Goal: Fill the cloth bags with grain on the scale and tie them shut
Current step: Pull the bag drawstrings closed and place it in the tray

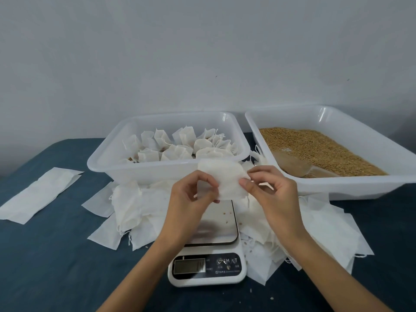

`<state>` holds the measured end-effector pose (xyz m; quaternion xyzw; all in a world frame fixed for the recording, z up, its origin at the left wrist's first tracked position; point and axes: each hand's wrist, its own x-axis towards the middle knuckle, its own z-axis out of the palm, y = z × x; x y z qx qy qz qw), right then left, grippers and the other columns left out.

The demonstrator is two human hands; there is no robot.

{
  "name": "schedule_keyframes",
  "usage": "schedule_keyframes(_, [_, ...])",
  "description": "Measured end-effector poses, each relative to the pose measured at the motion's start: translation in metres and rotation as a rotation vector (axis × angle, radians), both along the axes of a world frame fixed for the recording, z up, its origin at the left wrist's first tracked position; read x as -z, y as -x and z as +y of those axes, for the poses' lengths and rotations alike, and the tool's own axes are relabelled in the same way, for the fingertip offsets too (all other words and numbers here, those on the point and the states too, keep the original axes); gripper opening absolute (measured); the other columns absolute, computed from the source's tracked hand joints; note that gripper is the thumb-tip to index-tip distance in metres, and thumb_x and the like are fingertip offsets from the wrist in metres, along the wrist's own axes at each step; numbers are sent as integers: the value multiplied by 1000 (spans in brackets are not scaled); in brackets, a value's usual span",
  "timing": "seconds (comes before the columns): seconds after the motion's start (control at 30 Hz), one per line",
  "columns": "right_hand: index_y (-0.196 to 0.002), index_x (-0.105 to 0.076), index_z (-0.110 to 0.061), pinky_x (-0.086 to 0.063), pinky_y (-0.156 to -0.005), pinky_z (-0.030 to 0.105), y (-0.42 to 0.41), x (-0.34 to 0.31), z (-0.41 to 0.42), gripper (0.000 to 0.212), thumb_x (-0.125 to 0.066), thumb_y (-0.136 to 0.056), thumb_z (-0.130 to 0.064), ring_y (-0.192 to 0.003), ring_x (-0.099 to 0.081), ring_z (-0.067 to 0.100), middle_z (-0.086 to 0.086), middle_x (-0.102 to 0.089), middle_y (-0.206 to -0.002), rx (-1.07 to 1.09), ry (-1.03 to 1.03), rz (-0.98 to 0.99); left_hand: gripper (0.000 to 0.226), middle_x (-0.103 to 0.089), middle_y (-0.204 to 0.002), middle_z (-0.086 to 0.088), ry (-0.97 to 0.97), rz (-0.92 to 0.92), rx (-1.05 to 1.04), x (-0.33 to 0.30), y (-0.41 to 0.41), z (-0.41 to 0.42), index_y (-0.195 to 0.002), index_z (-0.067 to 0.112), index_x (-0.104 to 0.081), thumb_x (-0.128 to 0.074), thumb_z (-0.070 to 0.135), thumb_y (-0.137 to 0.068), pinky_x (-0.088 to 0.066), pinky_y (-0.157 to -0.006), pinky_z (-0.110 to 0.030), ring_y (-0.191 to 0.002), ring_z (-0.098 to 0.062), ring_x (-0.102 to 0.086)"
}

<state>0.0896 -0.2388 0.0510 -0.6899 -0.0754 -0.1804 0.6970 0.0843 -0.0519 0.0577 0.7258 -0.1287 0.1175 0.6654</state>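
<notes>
Both hands — left (191, 194), right (267, 190) — pinch an empty bag (225, 180) above the scale (209, 262), opening it; next comes scooping grain (319, 147).

A dark blue table (56, 266) holds a white kitchen scale (207, 266) at near centre, loose flat cloth bags (135, 212) heaped around it, two white plastic trays behind, left (144, 171) and right (360, 188), and a folded white sheet (38, 195) far left.
</notes>
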Motion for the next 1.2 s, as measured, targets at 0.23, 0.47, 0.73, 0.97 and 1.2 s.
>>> schedule_keyframes(0.23, [-90,-72,-13,-43,-50,24,3,-3,-3,12,-76,-88,-24,-50,-45,16,4,-66,-79,-90,-89,-3,37,-75,-102,-7,67,-18,-17,5,3,-8,-89,23,-79,-71,-13,-88,-56,-71,-16,-93,-25,-75])
schedule_keyframes(0.47, [-77,-75,-28,-43,-47,23,5,-4,0,17,-71,-93,-25,-44,-49,14,-13,-64,-67,-184,18,-5,30,-73,-103,-6,88,-17,-15,5,3,-7,-96,15,-80,-71,-13,-88,-61,-76,-25,-96,-20,-74])
schedule_keyframes(0.73, [-63,-57,-26,-43,-46,31,6,-1,3,37,-67,-97,-34,-48,-64,30,-5,-46,-54,-238,162,-18,30,-78,-95,2,106,-17,-17,2,2,-3,-99,22,-81,-69,-3,-88,-55,-70,-19,-81,-12,-71])
schedule_keyframes(0.97, [-63,-52,-23,-41,-46,43,7,-3,0,39,-63,-99,-36,-50,-67,31,2,-45,-54,-244,178,-33,28,-74,-87,4,159,-6,-19,4,-1,0,-101,20,-80,-67,-4,-96,-56,-71,-24,-83,-11,-65])
schedule_keyframes(1.2, [-62,-51,-12,-47,-50,37,10,-2,-2,52,-65,-94,-50,-52,-70,20,15,-53,-50,-228,308,-77,26,-78,-93,-6,214,37,-26,4,-5,3,-104,13,-80,-61,-5,-99,-53,-67,-22,-79,-14,-65])
